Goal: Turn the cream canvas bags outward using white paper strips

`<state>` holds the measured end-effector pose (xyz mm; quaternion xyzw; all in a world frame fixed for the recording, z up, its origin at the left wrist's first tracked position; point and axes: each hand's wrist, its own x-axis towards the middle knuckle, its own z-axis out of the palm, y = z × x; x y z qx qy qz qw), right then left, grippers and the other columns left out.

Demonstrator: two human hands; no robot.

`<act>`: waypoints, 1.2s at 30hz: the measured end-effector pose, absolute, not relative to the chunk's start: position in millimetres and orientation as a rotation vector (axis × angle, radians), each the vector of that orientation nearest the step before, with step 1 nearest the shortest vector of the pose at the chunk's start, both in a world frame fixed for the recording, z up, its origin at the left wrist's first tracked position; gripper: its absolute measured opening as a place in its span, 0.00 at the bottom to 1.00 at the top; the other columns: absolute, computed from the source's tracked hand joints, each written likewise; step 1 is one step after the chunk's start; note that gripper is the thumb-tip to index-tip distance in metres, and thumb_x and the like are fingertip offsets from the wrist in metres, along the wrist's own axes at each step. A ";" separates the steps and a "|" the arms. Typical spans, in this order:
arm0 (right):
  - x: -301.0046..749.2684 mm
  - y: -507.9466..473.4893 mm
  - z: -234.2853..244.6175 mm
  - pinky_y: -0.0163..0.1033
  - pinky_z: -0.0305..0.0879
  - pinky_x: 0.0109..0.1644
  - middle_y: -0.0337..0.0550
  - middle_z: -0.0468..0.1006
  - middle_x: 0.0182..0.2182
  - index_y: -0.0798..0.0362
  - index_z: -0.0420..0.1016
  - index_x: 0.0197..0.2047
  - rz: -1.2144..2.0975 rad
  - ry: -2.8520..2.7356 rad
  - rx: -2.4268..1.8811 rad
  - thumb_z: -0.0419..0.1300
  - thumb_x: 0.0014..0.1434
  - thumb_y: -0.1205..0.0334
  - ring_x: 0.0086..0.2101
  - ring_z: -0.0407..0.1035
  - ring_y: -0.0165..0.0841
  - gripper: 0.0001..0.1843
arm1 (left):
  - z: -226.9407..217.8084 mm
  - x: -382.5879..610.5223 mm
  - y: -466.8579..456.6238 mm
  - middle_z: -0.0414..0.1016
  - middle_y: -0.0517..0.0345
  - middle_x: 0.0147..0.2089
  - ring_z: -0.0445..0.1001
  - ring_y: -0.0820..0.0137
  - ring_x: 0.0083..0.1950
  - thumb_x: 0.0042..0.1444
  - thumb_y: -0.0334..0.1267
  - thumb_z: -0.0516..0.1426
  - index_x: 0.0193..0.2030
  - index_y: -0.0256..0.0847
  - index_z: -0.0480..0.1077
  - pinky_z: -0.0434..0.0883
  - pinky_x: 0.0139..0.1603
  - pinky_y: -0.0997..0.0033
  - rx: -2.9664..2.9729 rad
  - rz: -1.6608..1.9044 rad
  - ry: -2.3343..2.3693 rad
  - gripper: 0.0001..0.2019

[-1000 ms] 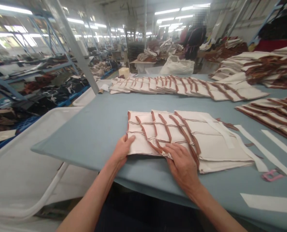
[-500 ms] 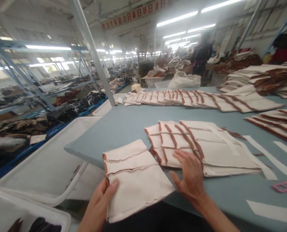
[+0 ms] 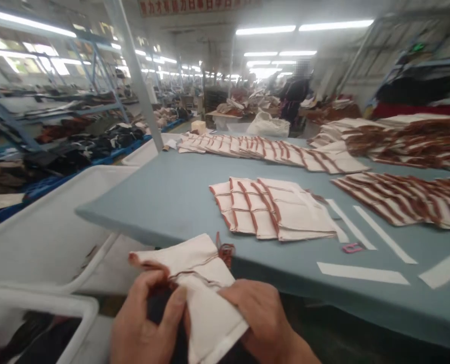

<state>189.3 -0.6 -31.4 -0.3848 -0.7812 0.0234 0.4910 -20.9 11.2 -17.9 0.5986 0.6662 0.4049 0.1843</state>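
A cream fabric panel (image 3: 206,308) with brown edging and stitched seams is held off the table's near edge, bent between both hands. My left hand (image 3: 145,313) pinches its left side, thumb on top and fingers behind. On the panel's right side, my right hand (image 3: 261,313) is closed round the edge; its fingertips are partly hidden behind the cloth. Brown threads (image 3: 225,250) hang at the panel's far corner. Just beyond lies an overlapping row of similar cream panels (image 3: 263,207) on the blue-green table (image 3: 152,192).
Behind runs a long row of cream panels (image 3: 248,146); more brown-edged stacks (image 3: 407,197) lie at right. White strips (image 3: 363,273) and a pink plastic piece (image 3: 352,247) rest on the table. White bins (image 3: 50,227) stand at left, beside a metal post (image 3: 137,76). A person (image 3: 293,96) stands far back.
My right hand has come away from the row of panels and taken hold of the panel in my left hand. That panel is now bent and lower. The view has turned right.
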 end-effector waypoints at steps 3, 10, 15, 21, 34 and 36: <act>202.4 -23.5 -21.4 0.36 0.61 0.25 0.39 0.76 0.22 0.53 0.73 0.43 0.128 -1.959 -0.956 0.47 0.77 0.60 0.20 0.71 0.31 0.16 | -13.9 -12.0 8.1 0.78 0.54 0.46 0.78 0.61 0.49 0.65 0.40 0.59 0.47 0.46 0.70 0.75 0.54 0.64 2.124 1.470 1.589 0.06; 223.1 -56.6 -12.5 0.36 0.68 0.28 0.43 0.81 0.26 0.50 0.70 0.50 0.155 -2.032 -1.099 0.42 0.78 0.54 0.24 0.78 0.35 0.18 | -24.5 -1.8 -0.2 0.75 0.53 0.50 0.75 0.68 0.53 0.64 0.26 0.56 0.52 0.41 0.69 0.72 0.57 0.69 2.277 1.378 1.301 0.11; 227.6 -63.7 -17.4 0.33 0.72 0.30 0.43 0.83 0.28 0.50 0.70 0.48 0.143 -2.077 -1.197 0.46 0.77 0.55 0.25 0.80 0.34 0.14 | -33.0 7.8 -4.7 0.75 0.54 0.46 0.76 0.70 0.47 0.61 0.24 0.56 0.46 0.41 0.70 0.74 0.50 0.71 2.226 1.330 1.108 0.11; 218.8 -70.5 -34.7 0.31 0.71 0.31 0.42 0.83 0.31 0.50 0.72 0.48 0.374 -2.023 -1.283 0.48 0.75 0.63 0.27 0.80 0.32 0.12 | -37.4 18.4 -16.1 0.79 0.57 0.44 0.78 0.69 0.47 0.59 0.23 0.56 0.48 0.43 0.70 0.74 0.52 0.70 2.074 1.325 1.054 0.13; 201.3 -52.3 -40.5 0.36 0.68 0.35 0.43 0.82 0.33 0.52 0.76 0.46 0.579 -2.125 -1.368 0.54 0.71 0.63 0.31 0.77 0.34 0.09 | -14.2 -4.1 -17.5 0.71 0.60 0.32 0.67 0.69 0.35 0.64 0.35 0.51 0.32 0.40 0.70 0.63 0.39 0.70 1.573 0.671 1.130 0.11; 197.4 -52.8 -31.1 0.35 0.65 0.32 0.39 0.78 0.30 0.52 0.74 0.42 0.677 -1.980 -1.374 0.59 0.66 0.62 0.28 0.73 0.32 0.04 | -11.5 -4.2 -18.1 0.70 0.61 0.30 0.65 0.70 0.34 0.65 0.36 0.51 0.30 0.40 0.69 0.62 0.37 0.71 1.586 0.650 1.128 0.12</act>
